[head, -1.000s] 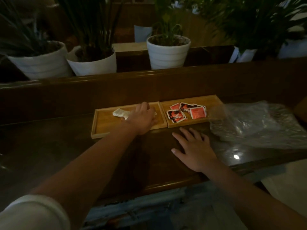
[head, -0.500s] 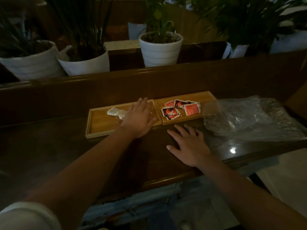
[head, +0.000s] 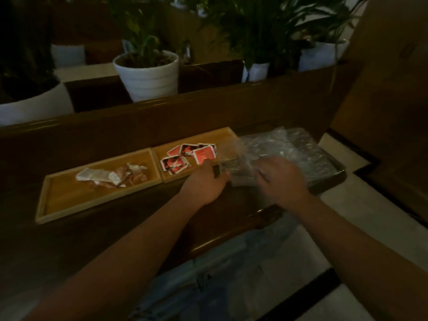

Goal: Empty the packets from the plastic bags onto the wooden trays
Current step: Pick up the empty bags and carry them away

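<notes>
Two wooden trays lie side by side on the dark counter. The left tray (head: 69, 200) holds pale and pinkish packets (head: 111, 176). The right tray (head: 222, 133) holds several red and black packets (head: 187, 156). Clear plastic bags (head: 289, 149) lie crumpled to the right of the trays. My left hand (head: 203, 184) grips the near left edge of a plastic bag. My right hand (head: 278, 177) rests on the same bag with its fingers curled into the plastic. What is inside the bag is too blurred to tell.
A raised dark wooden ledge (head: 162, 112) runs behind the trays. White plant pots (head: 148, 75) stand beyond it. The counter's front edge (head: 231, 237) is close to me, with pale floor (head: 347, 216) to the right. A brown panel (head: 389, 66) rises at far right.
My left hand left the left tray and moved right to the plastic bag. My right hand lifted off the counter onto the bag. The camera swung right and closer.
</notes>
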